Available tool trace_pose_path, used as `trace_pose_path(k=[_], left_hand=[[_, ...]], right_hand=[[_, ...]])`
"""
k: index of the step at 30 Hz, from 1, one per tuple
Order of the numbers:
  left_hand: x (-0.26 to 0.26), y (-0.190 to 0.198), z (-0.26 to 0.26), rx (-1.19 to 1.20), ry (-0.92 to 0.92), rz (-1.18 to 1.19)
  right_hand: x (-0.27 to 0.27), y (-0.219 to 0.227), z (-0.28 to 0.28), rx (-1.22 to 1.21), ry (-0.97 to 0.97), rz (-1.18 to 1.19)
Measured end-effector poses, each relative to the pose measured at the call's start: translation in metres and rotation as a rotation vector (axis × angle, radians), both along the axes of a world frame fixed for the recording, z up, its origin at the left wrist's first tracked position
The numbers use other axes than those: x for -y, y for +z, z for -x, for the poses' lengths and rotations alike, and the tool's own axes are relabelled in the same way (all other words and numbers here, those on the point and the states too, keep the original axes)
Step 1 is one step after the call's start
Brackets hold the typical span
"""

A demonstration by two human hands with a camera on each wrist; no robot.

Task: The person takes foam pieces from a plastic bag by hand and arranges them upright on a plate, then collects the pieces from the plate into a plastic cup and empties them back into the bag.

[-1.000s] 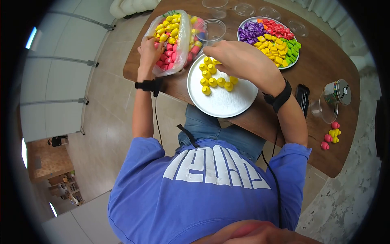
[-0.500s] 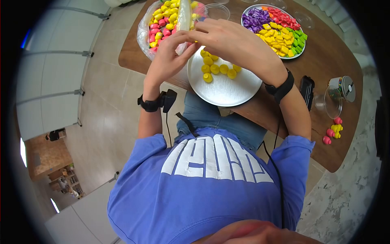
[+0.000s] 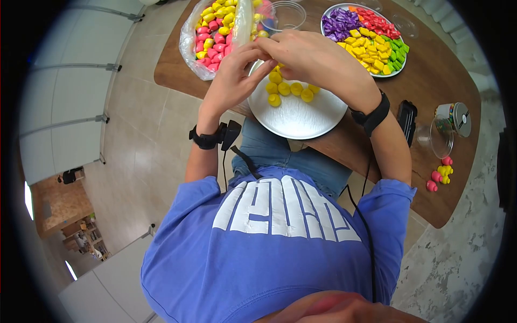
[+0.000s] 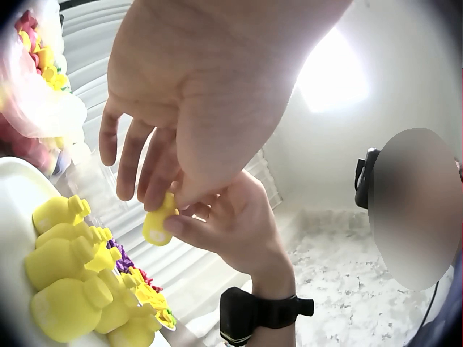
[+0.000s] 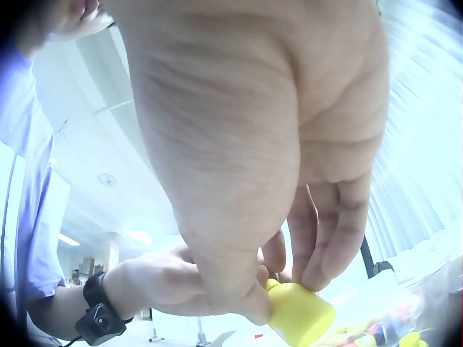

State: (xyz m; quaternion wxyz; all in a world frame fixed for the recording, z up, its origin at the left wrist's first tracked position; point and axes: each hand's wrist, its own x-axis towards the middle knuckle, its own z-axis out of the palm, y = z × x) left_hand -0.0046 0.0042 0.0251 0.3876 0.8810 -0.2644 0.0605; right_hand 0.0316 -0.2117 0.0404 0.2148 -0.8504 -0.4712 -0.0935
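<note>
My left hand and right hand meet above the upper left rim of a white round plate. Between their fingertips is a small yellow bottle-shaped piece, hidden in the head view. In the left wrist view, left fingertips pinch its narrow end while the right thumb lies against its side. The right wrist view shows the yellow piece at the right thumb and fingers, with the left hand reaching in behind. Several similar yellow pieces stand grouped on the plate, partly covered by the right hand.
A clear plastic bag of pink and yellow pieces lies at the upper left, beside a clear tub. Another plate holds coloured wrapped pieces. At the right are a black object, a lidded jar and loose pieces.
My left hand has come out of the bag and moved right to meet my right hand. The right hand's fingers have shifted left, away from the pieces on the plate.
</note>
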Motion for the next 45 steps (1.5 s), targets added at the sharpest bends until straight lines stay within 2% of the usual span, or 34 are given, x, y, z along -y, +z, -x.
trace_pose_path(k=[5,11,15,19,25,27,28,30,31,32,34,35,38,41,43,45], left_hand=[[-0.011,-0.004,0.002,-0.018,0.046,0.108],[-0.04,-0.015,0.003,-0.054,0.142,0.121],[-0.047,-0.017,0.006,-0.055,0.203,0.103],[-0.052,-0.02,0.002,-0.031,0.241,0.126],[-0.074,-0.025,-0.022,0.026,0.421,0.021],[-0.084,-0.019,-0.039,0.024,0.519,-0.135],[-0.092,-0.021,-0.055,0.027,0.518,-0.136],[-0.109,-0.031,-0.091,0.13,0.445,-0.322],[-0.114,-0.037,-0.104,0.155,0.415,-0.337],[-0.118,-0.044,-0.116,0.161,0.411,-0.336],[-0.124,-0.056,-0.133,0.137,0.26,-0.449],[-0.124,-0.062,-0.137,0.188,0.264,-0.492],[-0.116,-0.064,-0.137,0.091,0.284,-0.488],[-0.112,-0.061,-0.129,0.163,0.334,-0.472],[-0.097,-0.043,-0.112,0.217,0.362,-0.461],[-0.075,-0.019,-0.089,0.12,0.39,-0.146]], right_hand=[[0.009,-0.001,-0.001,-0.076,0.02,0.063],[0.014,-0.034,-0.01,-0.051,0.024,0.032],[0.008,-0.031,-0.012,-0.113,0.001,0.127],[0.013,-0.033,-0.013,-0.16,0.039,0.067],[0.016,-0.029,-0.005,-0.149,0.006,0.079],[0.019,-0.029,-0.004,-0.151,0.025,0.035],[0.018,-0.028,-0.004,-0.148,0.024,0.033],[0.013,-0.025,-0.002,-0.122,-0.044,0.071],[0.014,-0.024,-0.002,-0.116,-0.046,0.069],[0.015,-0.024,-0.002,-0.122,-0.021,0.051],[0.018,-0.022,-0.002,-0.121,-0.004,0.031],[0.018,-0.021,-0.002,-0.122,-0.004,0.025],[0.016,-0.015,0.001,-0.127,-0.02,0.047],[0.018,-0.022,-0.002,-0.099,0.005,0.027],[0.019,-0.02,-0.003,-0.062,0.037,-0.026],[0.012,-0.004,0.001,-0.051,0.001,0.013]])
